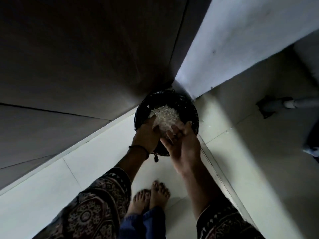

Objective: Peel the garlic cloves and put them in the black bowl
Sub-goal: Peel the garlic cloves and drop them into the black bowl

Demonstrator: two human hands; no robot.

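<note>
A black round container (194,112) stands on the floor in the corner where two walls meet. A heap of white papery garlic skins (166,115) lies inside it. My left hand (146,134) reaches over its near rim, back up, fingers pointing into the skins. My right hand (182,144) hovers just beside it, palm turned left, fingers straight and spread, holding nothing. The two hands almost touch above the near rim. No whole or peeled garlic clove is visible.
Dark panels (86,57) close off the left side and a pale wall (233,40) the right. The floor is light tile (96,161). My bare feet (150,197) stand just behind the container. A pipe stub and floor fitting (272,106) lie at the right.
</note>
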